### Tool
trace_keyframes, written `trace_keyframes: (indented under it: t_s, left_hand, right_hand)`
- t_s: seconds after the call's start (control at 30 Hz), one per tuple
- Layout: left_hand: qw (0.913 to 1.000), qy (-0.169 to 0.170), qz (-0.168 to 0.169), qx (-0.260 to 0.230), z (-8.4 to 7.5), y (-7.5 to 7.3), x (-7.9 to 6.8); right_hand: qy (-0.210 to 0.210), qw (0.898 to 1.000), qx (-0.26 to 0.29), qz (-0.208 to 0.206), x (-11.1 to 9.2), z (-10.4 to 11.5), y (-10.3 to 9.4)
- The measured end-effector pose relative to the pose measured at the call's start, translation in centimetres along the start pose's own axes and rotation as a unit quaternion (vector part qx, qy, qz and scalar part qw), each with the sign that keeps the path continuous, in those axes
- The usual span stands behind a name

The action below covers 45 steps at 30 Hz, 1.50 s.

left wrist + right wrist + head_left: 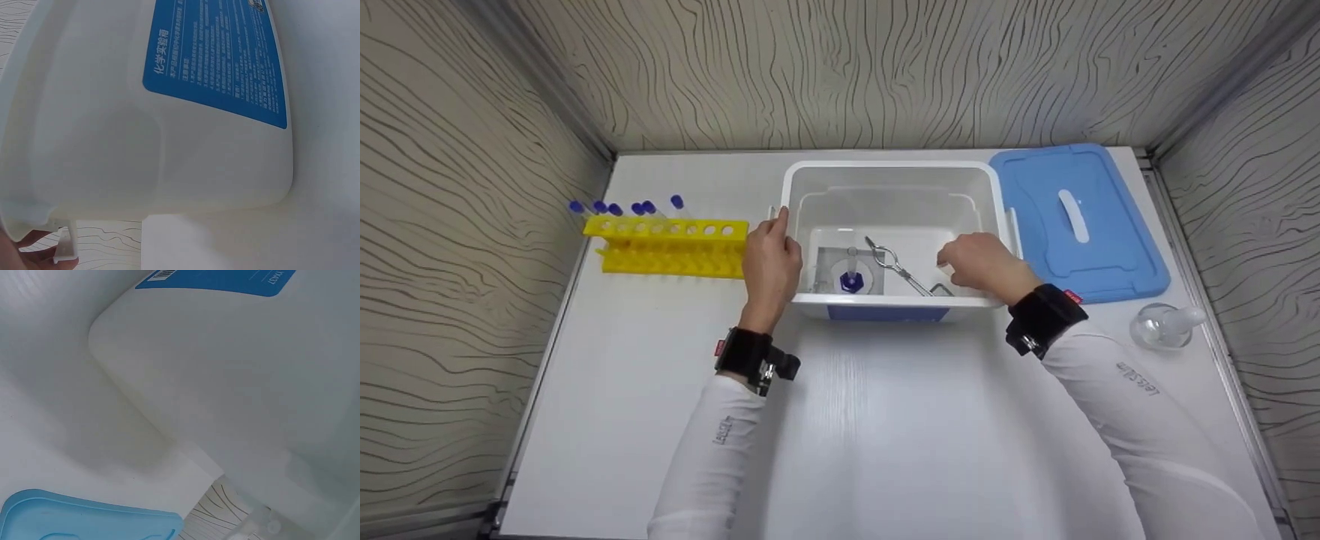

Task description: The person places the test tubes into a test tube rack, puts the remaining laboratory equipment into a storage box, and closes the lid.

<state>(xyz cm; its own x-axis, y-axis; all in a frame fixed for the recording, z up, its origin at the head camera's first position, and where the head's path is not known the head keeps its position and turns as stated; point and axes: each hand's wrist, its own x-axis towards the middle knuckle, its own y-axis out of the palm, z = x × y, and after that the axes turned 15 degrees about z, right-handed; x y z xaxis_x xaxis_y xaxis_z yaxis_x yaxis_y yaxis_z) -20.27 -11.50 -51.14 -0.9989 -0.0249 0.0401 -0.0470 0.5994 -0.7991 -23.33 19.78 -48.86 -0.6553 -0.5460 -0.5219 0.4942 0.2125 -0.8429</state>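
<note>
A white plastic box (891, 301) stands on the table with its top off. My left hand (772, 259) grips its left rim; in the left wrist view, fingers (48, 260) show at the side handle. Over the box's right part, my right hand (979, 260) reaches in past the front rim with bent fingers. Whether it pinches something is hidden. Inside the box lie metal crucible tongs (900, 268) and, to their left, a clear glass piece with a purple hexagonal base (851, 283), probably a measuring cylinder, on a greyish flat sheet (829, 259).
Left of the box is a yellow test tube rack (675, 262) with several blue-capped tubes (649, 208) behind its top. A blue lid (1110, 255) with a white handle lies to the right. Nearer on that side stands a clear glass vessel (1159, 328).
</note>
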Motion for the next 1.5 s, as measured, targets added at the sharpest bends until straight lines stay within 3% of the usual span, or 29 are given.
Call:
trace_keyframes:
  t_s: [0.43, 0.63, 1.1, 1.3, 1.4, 1.5]
  left_hand:
    - [1.0, 0.007, -0.006, 0.001, 0.0, 0.1, 0.0]
    - [1.0, 0.005, 0.0, 0.002, -0.1, 0.1, 0.0]
    - [0.9997, 0.012, -0.018, 0.006, 0.0, 0.3, 0.0]
    - [0.9999, 0.01, -0.013, 0.004, 0.0, 0.2, 0.0]
    - [0.9998, 0.012, -0.014, 0.003, 0.0, 0.2, 0.0]
    - [0.9999, 0.012, -0.012, 0.001, 0.0, 0.1, 0.0]
  right_hand:
    - [0.002, 0.999, -0.013, 0.031, 0.9, 0.3, 0.8]
    - [0.009, 0.999, 0.012, 0.04, 0.7, 0.1, 0.8]
    - [0.01, 0.993, 0.099, -0.06, -1.5, 0.5, 0.0]
    - [0.016, 0.973, 0.169, -0.156, -3.3, 0.1, 0.1]
    - [0.007, 0.953, 0.207, -0.222, -4.2, 0.0, 0.5]
    - [-0.007, 0.925, 0.25, -0.285, -5.2, -0.1, 1.0]
